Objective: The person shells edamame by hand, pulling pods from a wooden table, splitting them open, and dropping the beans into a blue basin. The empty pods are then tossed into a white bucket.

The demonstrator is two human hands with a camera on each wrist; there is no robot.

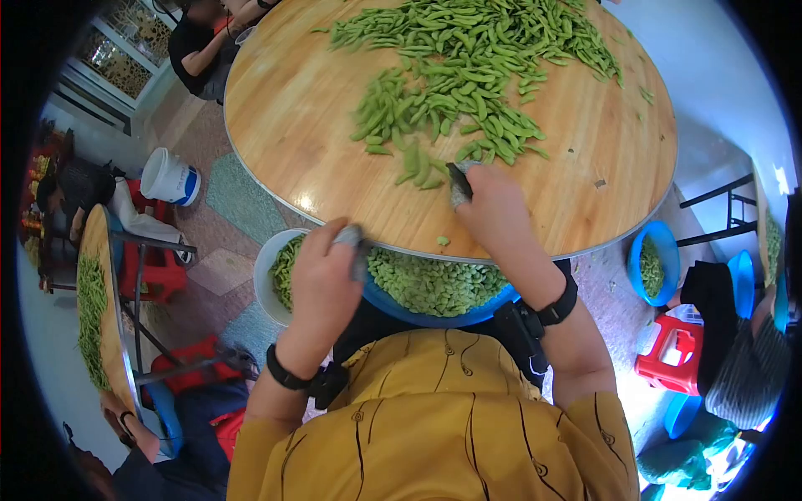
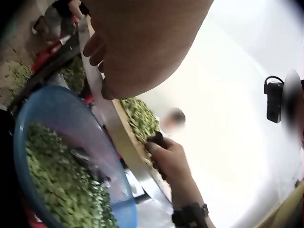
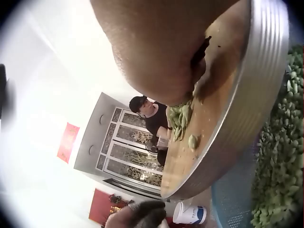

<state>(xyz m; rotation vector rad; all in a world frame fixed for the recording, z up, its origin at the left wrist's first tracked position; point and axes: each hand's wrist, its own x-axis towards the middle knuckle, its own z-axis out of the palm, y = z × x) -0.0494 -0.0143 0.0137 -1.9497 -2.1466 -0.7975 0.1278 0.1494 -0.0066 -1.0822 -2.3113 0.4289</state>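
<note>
My right hand is over the wooden table near its front edge, a dark and grey cover on a digit. Several edamame pods lie right at its fingertips, slightly blurred; I cannot tell whether its fingers grip any. Beyond them spreads a large heap of green pods. My left hand, with a grey finger cover, hangs over the table's near rim with loosely bent fingers, nothing showing in them. Below the rim, a blue basin holds shelled edamame beans.
A white bucket of pods stands by the basin. One shelled bean lies near the table rim. At left are another white bucket and a second table; at right, a blue tub and red stool. Other people sit around.
</note>
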